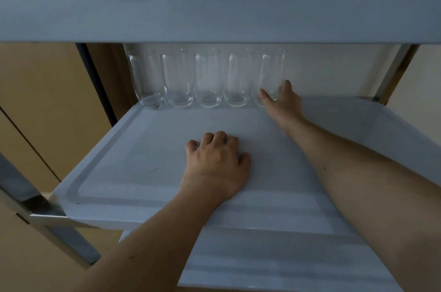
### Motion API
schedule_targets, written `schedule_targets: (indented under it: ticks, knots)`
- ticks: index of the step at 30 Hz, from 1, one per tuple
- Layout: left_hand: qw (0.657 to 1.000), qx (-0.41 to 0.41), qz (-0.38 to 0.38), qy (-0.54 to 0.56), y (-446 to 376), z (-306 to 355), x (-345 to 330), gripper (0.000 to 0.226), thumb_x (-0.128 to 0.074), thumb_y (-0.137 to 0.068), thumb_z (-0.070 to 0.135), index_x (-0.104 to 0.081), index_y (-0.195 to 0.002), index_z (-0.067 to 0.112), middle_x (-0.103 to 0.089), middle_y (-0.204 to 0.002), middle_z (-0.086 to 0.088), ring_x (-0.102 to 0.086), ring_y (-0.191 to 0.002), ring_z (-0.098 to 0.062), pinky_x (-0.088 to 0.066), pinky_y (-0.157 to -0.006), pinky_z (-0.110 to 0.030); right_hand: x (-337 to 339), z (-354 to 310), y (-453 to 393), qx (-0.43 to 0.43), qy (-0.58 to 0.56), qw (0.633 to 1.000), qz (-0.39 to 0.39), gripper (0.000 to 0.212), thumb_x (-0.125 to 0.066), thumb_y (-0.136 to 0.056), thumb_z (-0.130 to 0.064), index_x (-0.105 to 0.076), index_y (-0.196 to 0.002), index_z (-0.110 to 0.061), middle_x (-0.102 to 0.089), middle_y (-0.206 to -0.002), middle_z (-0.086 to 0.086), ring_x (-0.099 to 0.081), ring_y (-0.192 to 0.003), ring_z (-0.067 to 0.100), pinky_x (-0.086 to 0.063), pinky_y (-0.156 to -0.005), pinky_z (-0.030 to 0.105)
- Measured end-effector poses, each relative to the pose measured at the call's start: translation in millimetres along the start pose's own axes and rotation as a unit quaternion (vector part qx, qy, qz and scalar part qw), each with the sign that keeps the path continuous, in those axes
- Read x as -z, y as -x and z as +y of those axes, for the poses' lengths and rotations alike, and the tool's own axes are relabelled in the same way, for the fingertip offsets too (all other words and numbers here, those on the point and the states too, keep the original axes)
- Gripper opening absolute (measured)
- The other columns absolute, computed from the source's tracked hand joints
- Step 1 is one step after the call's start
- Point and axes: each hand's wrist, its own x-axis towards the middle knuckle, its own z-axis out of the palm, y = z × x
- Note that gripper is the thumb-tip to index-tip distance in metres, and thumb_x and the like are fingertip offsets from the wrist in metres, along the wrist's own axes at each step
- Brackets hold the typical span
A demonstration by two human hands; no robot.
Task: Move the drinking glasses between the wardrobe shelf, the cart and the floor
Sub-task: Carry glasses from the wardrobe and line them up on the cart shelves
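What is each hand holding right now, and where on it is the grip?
The right hand grips the rightmost clear drinking glass around its lower body, near the base. The left hand holds nothing; it rests on the white cart tray.

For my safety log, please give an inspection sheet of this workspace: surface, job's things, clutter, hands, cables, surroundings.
Surface: middle cart tray, white, mostly bare; a small dark mark near its left edge.
Job's things: five upright glasses in a row at the tray's back; more glasses on the top tray.
Clutter: nothing seen.
Hands: right hand has its grip round the rightmost glass; left hand rests on the tray, fingers curled.
Cables: nothing seen.
Surroundings: metal cart frame, beige panels at left.
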Motion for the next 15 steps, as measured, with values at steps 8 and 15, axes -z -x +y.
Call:
schedule_targets:
  ticks: [8,15]
  knots:
    - [1.0,0.0,-0.01,0.003,0,3,4,0.041,-0.034,-0.096,0.053,-0.059,-0.112,0.024,-0.058,-0.12,0.003,-0.049,-0.118,-0.025,-0.036,-0.1,-0.047,19,-4,46,0.007,0.117,0.992,-0.04,0.101,-0.07,-0.089,-0.051,-0.012,-0.16,-0.009,-0.033,-0.155,0.024,-0.034,-0.143,0.04,-0.029,-0.116,0.04]
    - [0.999,0.004,-0.033,-0.008,5,6,12,0.044,-0.036,-0.097,0.053,-0.057,-0.121,0.023,-0.057,-0.128,0.001,-0.049,-0.122,-0.026,-0.037,-0.102,-0.047,53,2,131,0.071,0.258,0.957,-0.113,0.086,-0.051,-0.093,-0.064,-0.018,-0.16,-0.02,-0.028,-0.16,0.02,-0.03,-0.144,0.039,-0.027,-0.118,0.044]
